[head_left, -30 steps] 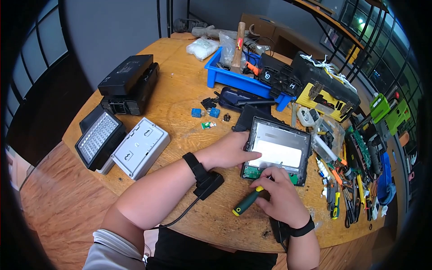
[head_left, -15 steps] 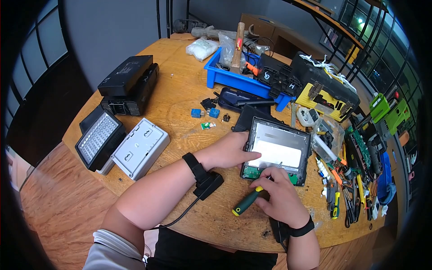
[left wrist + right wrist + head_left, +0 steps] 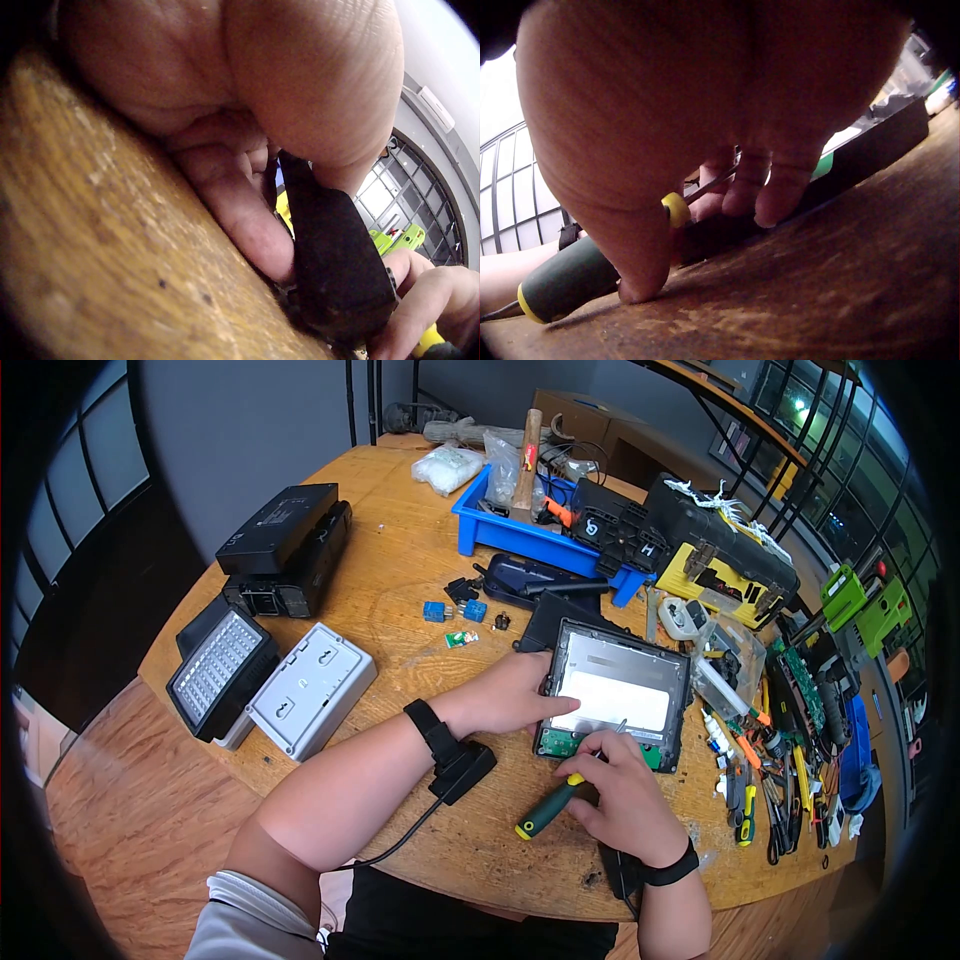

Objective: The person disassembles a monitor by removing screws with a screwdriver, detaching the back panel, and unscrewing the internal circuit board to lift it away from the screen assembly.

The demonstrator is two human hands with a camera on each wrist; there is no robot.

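A black-framed device (image 3: 622,685) with a silver metal back and a green circuit board strip along its near edge lies on the wooden table. At its left edge my left hand (image 3: 515,695) grips the frame, thumb over the metal, other fingers by the side; the left wrist view shows fingers (image 3: 259,240) against the black casing (image 3: 334,255). My right hand (image 3: 625,795) holds a green and yellow screwdriver (image 3: 547,809) by its shaft end, fingers at the near edge of the device. The shaft (image 3: 712,185) passes between the fingers in the right wrist view; its tip contact is unclear.
Left stand black boxes (image 3: 285,550), an LED lamp (image 3: 222,672) and a white box (image 3: 312,690). Behind are blue connectors (image 3: 434,611), a blue tray (image 3: 530,540) and a toolbox (image 3: 725,550). Several tools, including another screwdriver (image 3: 746,817), crowd the right side.
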